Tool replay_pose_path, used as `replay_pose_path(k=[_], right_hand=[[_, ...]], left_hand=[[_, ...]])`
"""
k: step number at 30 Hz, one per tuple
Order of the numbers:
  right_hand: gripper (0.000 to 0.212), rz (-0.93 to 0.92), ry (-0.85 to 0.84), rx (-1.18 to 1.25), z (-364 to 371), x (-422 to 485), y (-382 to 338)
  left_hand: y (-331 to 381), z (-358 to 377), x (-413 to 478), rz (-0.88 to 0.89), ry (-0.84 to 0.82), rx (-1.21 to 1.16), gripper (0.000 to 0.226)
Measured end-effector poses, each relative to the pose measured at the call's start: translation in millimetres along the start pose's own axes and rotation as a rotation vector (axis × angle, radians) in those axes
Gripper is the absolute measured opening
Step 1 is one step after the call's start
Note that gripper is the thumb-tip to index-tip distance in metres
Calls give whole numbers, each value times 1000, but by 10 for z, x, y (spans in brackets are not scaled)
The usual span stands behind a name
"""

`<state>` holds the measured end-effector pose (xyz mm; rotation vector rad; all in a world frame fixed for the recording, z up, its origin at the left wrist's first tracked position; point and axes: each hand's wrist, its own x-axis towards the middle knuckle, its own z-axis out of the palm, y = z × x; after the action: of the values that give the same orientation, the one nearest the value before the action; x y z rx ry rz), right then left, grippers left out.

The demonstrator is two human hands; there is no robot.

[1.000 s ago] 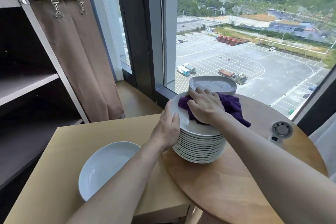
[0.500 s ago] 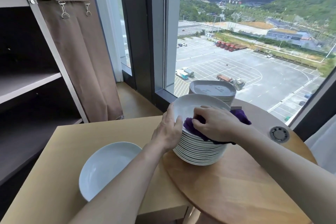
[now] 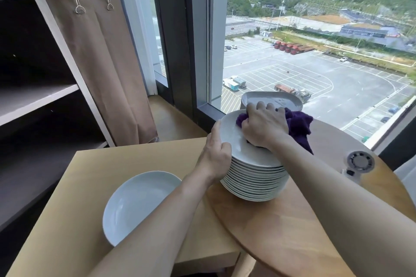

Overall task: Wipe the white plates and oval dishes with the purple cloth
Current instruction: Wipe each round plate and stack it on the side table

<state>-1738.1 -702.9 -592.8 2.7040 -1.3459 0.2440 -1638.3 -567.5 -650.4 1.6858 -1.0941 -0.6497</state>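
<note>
To the near left of the stack of white round ceramic plates, and well apart from it, a single white round plate lies on the light wooden square table. Its position is unchanged. The stack stands on the round wooden table top. At the stack's left side the left hand grips the rim of the top plate, thumb along the edge. This hold matches that of a second ago, and the top plate sits tilted on the stack. On top of the stack the right hand presses the bunched purple cloth, fingers curled over it, with the loose end hanging off the stack's far right side. Half a second ago this hand and the cloth were at the top plate's near right rim; they now cover its middle and far part. Judgement: the stroke is passing back and forth across the face, so this plate is mid-wipe and those beneath remain to be done. Just behind the stack stand the pale oval dishes, probably not yet wiped. Right of the stack, apart from it, sits a small white round-grilled device. Beyond the stack is the window.
</note>
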Motion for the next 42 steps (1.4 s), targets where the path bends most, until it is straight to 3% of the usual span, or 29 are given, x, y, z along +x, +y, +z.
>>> replay_pose_path(k=[7, 10, 15, 20, 26, 35, 38, 42], right_hand=[[16, -102, -24, 316, 7, -61, -274], [25, -114, -83, 387, -15, -121, -237], [29, -141, -150, 469, -93, -269, -238], [34, -144, -196, 470, -197, -534, -145], [41, -116, -52, 217, -317, -840, -97], [83, 80, 83, 134, -210, -1201, 58], [79, 83, 195, 153, -158, -1282, 55], [68, 134, 342, 354, -92, -1363, 87]], left_hand=[[-15, -23, -2, 75, 11, 1, 69], [1, -18, -20, 104, -2, -11, 67], [29, -40, -22, 69, -24, -44, 87], [34, -96, -69, 52, -41, 12, 53], [44, -117, -36, 43, -72, 99, 59], [52, -65, -62, -1, -47, 93, 68], [60, -72, -66, -15, -45, 128, 64], [104, -91, -84, -47, -65, 190, 63]])
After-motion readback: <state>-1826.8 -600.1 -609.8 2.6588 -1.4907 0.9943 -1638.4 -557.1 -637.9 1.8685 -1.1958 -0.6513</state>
